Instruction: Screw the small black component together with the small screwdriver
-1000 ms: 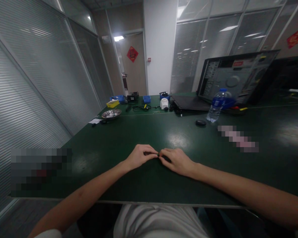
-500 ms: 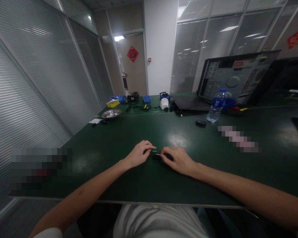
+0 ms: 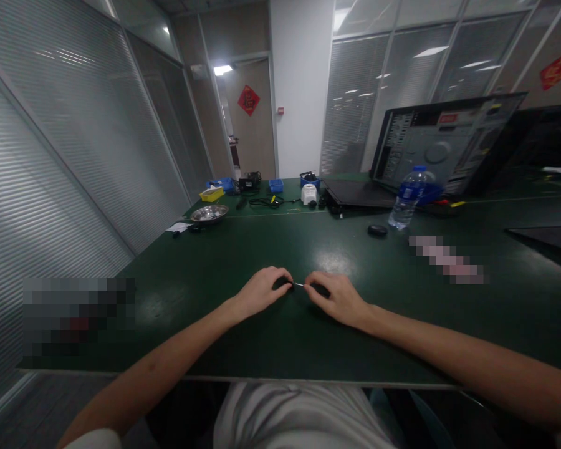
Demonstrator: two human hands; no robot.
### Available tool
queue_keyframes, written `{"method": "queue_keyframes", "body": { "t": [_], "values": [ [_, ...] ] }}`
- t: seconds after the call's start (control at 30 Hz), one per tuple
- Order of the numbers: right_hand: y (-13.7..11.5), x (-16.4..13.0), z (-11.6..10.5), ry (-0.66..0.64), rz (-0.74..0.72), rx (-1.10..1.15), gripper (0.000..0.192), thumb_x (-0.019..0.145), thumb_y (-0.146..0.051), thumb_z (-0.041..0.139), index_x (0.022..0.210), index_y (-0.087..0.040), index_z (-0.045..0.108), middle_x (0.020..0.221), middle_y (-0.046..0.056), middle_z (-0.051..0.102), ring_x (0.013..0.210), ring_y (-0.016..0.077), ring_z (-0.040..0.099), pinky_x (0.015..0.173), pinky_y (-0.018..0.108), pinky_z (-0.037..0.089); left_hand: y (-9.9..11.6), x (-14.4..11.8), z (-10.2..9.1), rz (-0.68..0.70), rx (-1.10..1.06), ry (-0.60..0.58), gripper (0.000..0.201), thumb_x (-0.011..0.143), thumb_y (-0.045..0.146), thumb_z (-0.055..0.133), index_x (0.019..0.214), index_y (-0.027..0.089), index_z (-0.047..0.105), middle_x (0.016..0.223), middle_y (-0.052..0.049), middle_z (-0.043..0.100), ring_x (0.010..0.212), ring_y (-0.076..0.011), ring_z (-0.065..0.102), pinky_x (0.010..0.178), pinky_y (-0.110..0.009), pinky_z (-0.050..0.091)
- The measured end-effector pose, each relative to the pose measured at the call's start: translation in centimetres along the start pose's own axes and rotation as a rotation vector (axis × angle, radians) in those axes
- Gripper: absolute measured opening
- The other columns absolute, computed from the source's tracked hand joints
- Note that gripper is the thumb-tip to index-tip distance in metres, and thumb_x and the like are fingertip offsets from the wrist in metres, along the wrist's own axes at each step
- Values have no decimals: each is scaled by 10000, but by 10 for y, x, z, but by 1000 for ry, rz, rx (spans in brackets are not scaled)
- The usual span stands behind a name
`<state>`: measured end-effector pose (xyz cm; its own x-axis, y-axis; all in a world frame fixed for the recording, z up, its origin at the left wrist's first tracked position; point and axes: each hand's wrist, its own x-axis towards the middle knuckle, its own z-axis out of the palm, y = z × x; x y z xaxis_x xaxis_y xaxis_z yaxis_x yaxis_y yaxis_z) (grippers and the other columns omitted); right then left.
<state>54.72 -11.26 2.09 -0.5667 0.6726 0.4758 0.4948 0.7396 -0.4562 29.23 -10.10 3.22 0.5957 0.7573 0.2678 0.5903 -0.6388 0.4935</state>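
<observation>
Both my hands rest on the dark green table (image 3: 243, 349), close together near its middle. My left hand (image 3: 260, 292) pinches a small dark part at its fingertips. My right hand (image 3: 336, 299) pinches a small dark tool whose thin metal tip (image 3: 299, 285) points left and meets the part in the left hand. The part and tool are too small to identify further.
A water bottle (image 3: 406, 198) and a small black round object (image 3: 377, 230) stand beyond my right hand. An open computer case (image 3: 444, 143) is at the back right. A metal bowl (image 3: 209, 214), blue and yellow bins (image 3: 275, 185) and cables lie at the far end. Glass walls run along the left.
My hands drew slightly apart, then the thin metal tip in my right hand came up against the part in my left. A dark flat object has come into view at the right edge.
</observation>
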Motion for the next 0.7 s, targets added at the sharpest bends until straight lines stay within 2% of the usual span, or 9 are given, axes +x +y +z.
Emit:
{"method": "queue_keyframes", "body": {
  "t": [0.1, 0.17, 0.27, 0.33, 0.43, 0.53, 0.6, 0.7],
  "values": [
    [-1, 0, -1, -2, 2, -1, 142, 1022, -297, 536, 1005, -207, 643, 887, 8, 675, 733, 139, 600, 670, 264, 401, -16, 0, -10, -31, 5, -34, 233, 1006, 344, 567, 1163, 227, 693, 1116, -50, 710, 1008, -202, 647, 892, -329, 503],
    [-2, -1, -2, -8, 4, 2, 152, 1025, -304, 531, 995, -206, 644, 877, 7, 671, 723, 136, 597, 661, 261, 403, -36, -1, -20, -87, -36, -19, 265, 997, 361, 582, 1199, 227, 689, 1153, -52, 711, 1008, -198, 658, 874, -316, 514],
    [-2, 0, -2, -19, 4, 13, 175, 1032, -316, 522, 986, -204, 648, 872, 9, 673, 720, 134, 601, 656, 257, 414, -79, -6, -45, -227, -52, 51, 351, 969, 356, 617, 1285, 213, 672, 1189, -72, 715, 1032, -207, 670, 876, -313, 529],
    [-1, 0, -2, -25, 4, 16, 177, 1030, -319, 526, 984, -204, 652, 868, 10, 677, 708, 133, 602, 649, 256, 417, -115, -15, -68, -338, 47, 133, 343, 946, 339, 638, 1249, 194, 709, 1164, -84, 730, 1049, -228, 674, 916, -332, 523],
    [1, 1, -1, -25, 3, 16, 168, 1023, -311, 531, 978, -203, 653, 866, 13, 683, 705, 135, 605, 646, 257, 417, -169, -37, -104, -491, 262, 245, 287, 948, 307, 607, 1157, 190, 764, 1197, -85, 732, 1111, -258, 664, 989, -350, 497],
    [2, 0, 0, -31, -3, 20, 164, 1022, -309, 531, 984, -204, 652, 869, 13, 684, 716, 137, 608, 644, 254, 417, -212, -69, -134, -661, 465, 338, 272, 943, 279, 596, 1119, 200, 787, 1194, -87, 737, 1126, -276, 661, 1008, -345, 487],
    [2, 0, 0, -34, -5, 20, 165, 1022, -310, 531, 985, -205, 652, 869, 13, 685, 718, 138, 609, 642, 253, 414, -232, -92, -146, -744, 546, 403, 281, 943, 269, 583, 1113, 188, 792, 1183, -111, 736, 1125, -298, 659, 1002, -361, 489],
    [1, 0, -1, -37, -7, 14, 175, 1026, -321, 529, 984, -203, 652, 867, 13, 685, 717, 139, 609, 659, 261, 415, -252, -116, -153, -830, 640, 489, 310, 957, 277, 552, 1125, 173, 790, 1188, -137, 729, 1115, -315, 661, 982, -375, 499]
  ]
}}
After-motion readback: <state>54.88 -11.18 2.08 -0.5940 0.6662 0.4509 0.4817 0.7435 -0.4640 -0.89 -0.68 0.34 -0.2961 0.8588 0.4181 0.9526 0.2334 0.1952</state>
